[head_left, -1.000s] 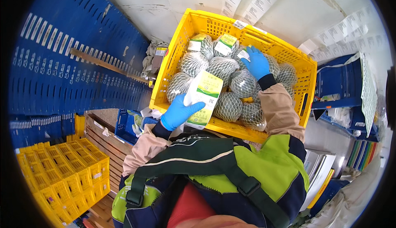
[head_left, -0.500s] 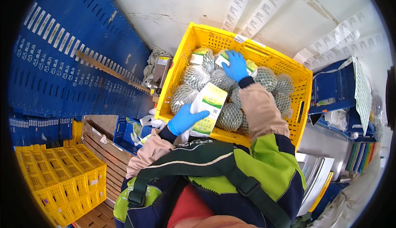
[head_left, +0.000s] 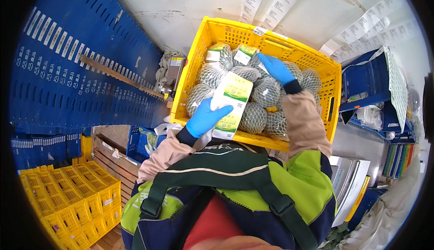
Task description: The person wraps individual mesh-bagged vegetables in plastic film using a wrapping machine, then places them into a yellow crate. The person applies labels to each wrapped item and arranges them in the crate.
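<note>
A yellow plastic crate (head_left: 312, 51) in front of me holds several rounded, pale-green produce pieces in white foam netting (head_left: 266, 91); their exact kind is hard to tell. My left hand (head_left: 205, 119), in a blue glove, pinches a strip of green, yellow and white labels (head_left: 235, 101) over the crate's near left side. My right hand (head_left: 278, 69), also gloved in blue, lies with stretched fingers on a netted piece at the crate's middle, partly covering a white label (head_left: 263, 68). Further left, two netted pieces carry a label (head_left: 246, 54) and another label (head_left: 215, 52).
Blue perforated crates (head_left: 90, 37) rise on the left. Below them stand stacked yellow crates (head_left: 77, 200) beside wooden slats (head_left: 122, 164). A grey device (head_left: 174, 76) sits at the crate's left side. Blue trays (head_left: 366, 82) stand right; printed paper strips (head_left: 280, 6) hang on the wall.
My right hand has moved right, off one label and onto the netted piece beside it. My left hand keeps the label strip, now slightly higher and further right in view.
</note>
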Demonstrator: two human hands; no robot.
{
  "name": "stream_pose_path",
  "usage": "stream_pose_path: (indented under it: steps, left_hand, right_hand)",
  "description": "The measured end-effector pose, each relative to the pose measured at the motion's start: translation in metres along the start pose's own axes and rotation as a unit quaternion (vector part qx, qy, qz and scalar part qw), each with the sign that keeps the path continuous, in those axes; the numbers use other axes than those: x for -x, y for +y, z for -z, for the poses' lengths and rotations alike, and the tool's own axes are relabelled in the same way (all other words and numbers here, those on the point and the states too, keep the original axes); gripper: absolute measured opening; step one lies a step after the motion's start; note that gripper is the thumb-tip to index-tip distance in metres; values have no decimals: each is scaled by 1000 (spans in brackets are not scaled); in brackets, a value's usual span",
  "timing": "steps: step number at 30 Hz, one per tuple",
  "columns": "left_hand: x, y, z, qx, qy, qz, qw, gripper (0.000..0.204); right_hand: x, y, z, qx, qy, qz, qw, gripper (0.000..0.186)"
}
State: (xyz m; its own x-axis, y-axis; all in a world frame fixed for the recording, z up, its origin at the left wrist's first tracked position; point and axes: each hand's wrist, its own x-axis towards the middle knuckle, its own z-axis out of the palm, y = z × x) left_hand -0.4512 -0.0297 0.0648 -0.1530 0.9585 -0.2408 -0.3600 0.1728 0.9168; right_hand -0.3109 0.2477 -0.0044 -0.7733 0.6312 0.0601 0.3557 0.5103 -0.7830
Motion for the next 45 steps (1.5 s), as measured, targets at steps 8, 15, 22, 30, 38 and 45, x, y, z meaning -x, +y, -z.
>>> stream_pose_path:
  steps: [8, 15, 22, 30, 38, 45]
  left_hand:
    - [-10, 22, -21, -170, 56, -187, 966, 34]
    - [-30, 10, -60, -80, -33, -37, 996, 29]
    - [-29, 2, -53, -55, -70, 116, 989, 35]
    - [-21, -12, -54, 6, 0, 79, 997, 33]
    - [-20, 5, -51, -67, -67, 53, 994, 41]
    - [-40, 8, -65, -158, -8, -192, 969, 35]
  right_hand:
    - [121, -147, -7, -319, -13, -51, 946, 14]
    - [108, -106, 45, -289, 194, -17, 937, 19]
    - [75, 97, 76, 221, 137, -47, 965, 61]
    - [71, 70, 64, 420, 22, -123, 899, 73]
    - [126, -100, 47, -419, -73, -105, 899, 21]
    - [165, -115, 32, -337, -12, -102, 936, 20]
